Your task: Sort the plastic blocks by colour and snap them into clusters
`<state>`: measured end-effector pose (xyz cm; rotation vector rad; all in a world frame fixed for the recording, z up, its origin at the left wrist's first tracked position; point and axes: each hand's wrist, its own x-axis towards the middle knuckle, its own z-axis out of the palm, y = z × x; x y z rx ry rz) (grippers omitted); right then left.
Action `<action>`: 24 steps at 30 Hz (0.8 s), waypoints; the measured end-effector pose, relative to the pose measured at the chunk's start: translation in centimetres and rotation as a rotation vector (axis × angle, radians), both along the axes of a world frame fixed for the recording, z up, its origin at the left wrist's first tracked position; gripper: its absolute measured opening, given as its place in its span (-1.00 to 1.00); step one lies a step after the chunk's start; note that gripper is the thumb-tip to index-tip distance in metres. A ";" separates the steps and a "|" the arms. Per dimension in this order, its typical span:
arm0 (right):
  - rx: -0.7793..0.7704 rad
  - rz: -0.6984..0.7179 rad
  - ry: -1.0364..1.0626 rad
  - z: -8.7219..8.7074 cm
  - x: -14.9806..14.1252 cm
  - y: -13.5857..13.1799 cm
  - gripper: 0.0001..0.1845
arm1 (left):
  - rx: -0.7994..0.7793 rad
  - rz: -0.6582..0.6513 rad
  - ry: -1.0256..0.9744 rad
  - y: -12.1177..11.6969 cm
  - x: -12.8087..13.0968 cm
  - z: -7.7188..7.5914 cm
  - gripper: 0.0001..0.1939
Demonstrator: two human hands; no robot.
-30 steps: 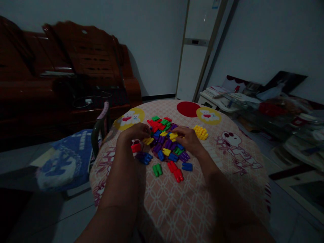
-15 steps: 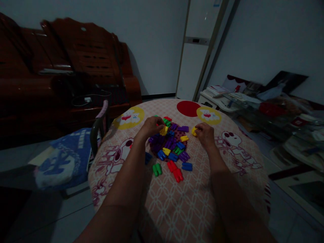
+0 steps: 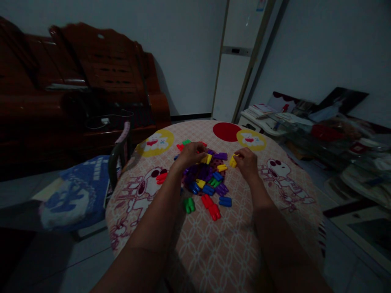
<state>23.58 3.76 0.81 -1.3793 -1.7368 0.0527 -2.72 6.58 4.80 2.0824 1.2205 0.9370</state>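
Note:
Small two-pronged plastic building blocks lie heaped in the middle of a round table. My left hand [image 3: 193, 154] is over the heap's far left side, its fingers closed on a yellow block [image 3: 209, 159]. To the right of the heap, my right hand [image 3: 247, 162] pinches another yellow block [image 3: 233, 160]. Between the hands are a purple block [image 3: 220, 156] and a loose yellow block [image 3: 222, 167]. Nearer me lie joined red blocks [image 3: 211, 206], a green block [image 3: 189, 205] and a blue block [image 3: 225, 201]. My left wrist and forearm hide part of the heap's left side.
A patterned cloth [image 3: 220, 244] covers the table. On the left stands a chair with a blue cloth [image 3: 79, 195], with a wooden bench [image 3: 110, 69] behind it. At the right, a glass-topped table [image 3: 317, 138] holds papers and bags. The room is dim.
My left hand has moved right over the heap with its yellow block, uncovering a red block at the left. The yellow block in my right hand has turned more upright.

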 end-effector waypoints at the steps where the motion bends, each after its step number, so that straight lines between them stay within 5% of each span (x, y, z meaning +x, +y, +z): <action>1: -0.023 0.020 0.065 0.5 -0.2 -0.1 -0.88 | -0.017 -0.026 -0.043 0.0 0.3 -0.1 -0.89; 6: -0.328 0.302 0.387 1.8 -1.8 -0.8 -0.52 | -0.107 -0.107 -0.245 -0.5 2.0 -0.5 -0.80; 9: -0.324 0.439 0.391 2.1 -3.0 -1.2 -0.32 | -0.185 -0.099 -0.371 -0.8 2.9 -0.7 -0.77; 18: 0.031 0.367 0.123 2.5 -5.7 -2.1 -0.72 | -0.436 -0.059 -0.579 -0.6 3.3 -1.0 -0.80; 24: -0.067 0.287 0.338 3.6 -2.8 -1.7 -0.75 | -0.517 -0.147 -0.551 -1.2 3.5 -0.5 -0.77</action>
